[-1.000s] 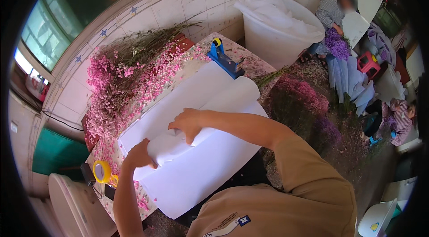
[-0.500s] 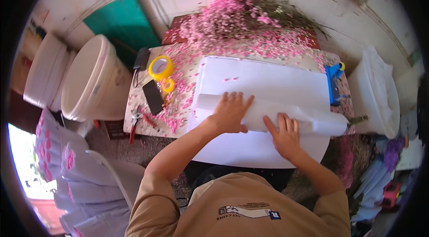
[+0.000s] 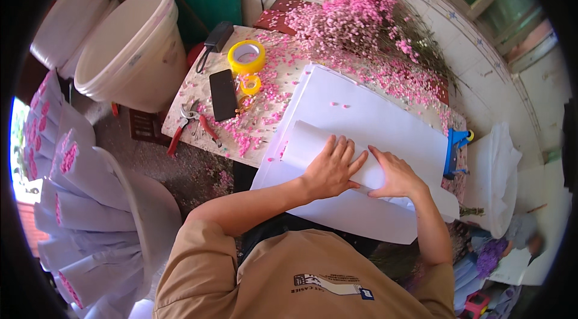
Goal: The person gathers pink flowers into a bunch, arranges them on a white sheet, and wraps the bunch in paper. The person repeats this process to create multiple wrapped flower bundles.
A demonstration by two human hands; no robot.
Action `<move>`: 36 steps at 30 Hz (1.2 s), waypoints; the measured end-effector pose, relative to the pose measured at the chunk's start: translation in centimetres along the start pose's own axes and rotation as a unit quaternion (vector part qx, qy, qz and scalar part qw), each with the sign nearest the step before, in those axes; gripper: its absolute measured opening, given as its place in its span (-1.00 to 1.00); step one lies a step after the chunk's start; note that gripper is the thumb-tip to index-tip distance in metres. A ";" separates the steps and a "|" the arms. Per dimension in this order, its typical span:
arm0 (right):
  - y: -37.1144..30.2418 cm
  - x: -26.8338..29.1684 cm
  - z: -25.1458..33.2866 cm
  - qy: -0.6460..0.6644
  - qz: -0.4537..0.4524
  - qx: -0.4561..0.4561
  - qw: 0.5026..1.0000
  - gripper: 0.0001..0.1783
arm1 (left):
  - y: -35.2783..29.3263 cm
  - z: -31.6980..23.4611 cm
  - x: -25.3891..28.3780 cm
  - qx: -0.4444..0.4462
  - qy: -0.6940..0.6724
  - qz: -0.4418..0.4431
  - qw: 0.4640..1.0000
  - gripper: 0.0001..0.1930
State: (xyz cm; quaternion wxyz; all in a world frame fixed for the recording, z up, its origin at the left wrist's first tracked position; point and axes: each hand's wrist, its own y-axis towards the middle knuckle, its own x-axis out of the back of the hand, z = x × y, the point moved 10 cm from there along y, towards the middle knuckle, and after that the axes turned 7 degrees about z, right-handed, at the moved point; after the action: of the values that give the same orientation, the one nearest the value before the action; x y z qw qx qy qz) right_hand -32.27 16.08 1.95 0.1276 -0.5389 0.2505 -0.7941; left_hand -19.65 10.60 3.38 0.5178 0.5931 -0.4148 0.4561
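Observation:
A roll of white wrapping paper (image 3: 306,141) lies slantwise on a stack of large white sheets (image 3: 385,113). Green stems (image 3: 472,211) stick out of its right end; whatever else is inside is hidden. My left hand (image 3: 332,168) is bent over the middle of the roll, fingers across its top and thumb on the near side. Close to its right, my right hand (image 3: 398,176) spans the roll between fingers and thumb. Two pink petals (image 3: 339,105) lie on the top sheet beyond the roll.
A bunch of pink flowers (image 3: 355,21) lies at the back among scattered petals. Yellow tape rolls (image 3: 246,57), a black phone (image 3: 223,95) and red-handled pruners (image 3: 188,119) are at left; a blue tape dispenser (image 3: 455,151) at right. Buckets (image 3: 135,48) and paper-wrapped bouquets (image 3: 90,198) stand left.
My view has turned, so the table appears slanted. My right hand has shifted toward my left, and its fingers now curve round the roll. My left hand has bent more over it.

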 end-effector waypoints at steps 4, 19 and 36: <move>0.4 0.3 0.9 0.006 0.008 0.002 1.000 0.35 | -0.4 0.2 0.2 0.012 0.007 -0.002 1.000 -0.14; -0.4 -0.1 3.1 -0.030 -0.049 0.035 0.998 0.35 | -2.5 -0.6 1.2 0.014 0.018 -0.005 1.000 -0.18; -2.6 -0.9 4.9 -0.098 -0.135 0.039 0.985 0.23 | -4.4 -1.9 0.7 0.016 0.032 -0.018 0.999 -0.12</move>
State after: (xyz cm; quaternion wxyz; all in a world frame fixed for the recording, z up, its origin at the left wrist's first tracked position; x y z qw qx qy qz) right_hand -27.19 17.44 4.04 0.0640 -0.6379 0.1309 -0.7562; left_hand -15.42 12.99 3.13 0.5293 0.5942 -0.3797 0.4718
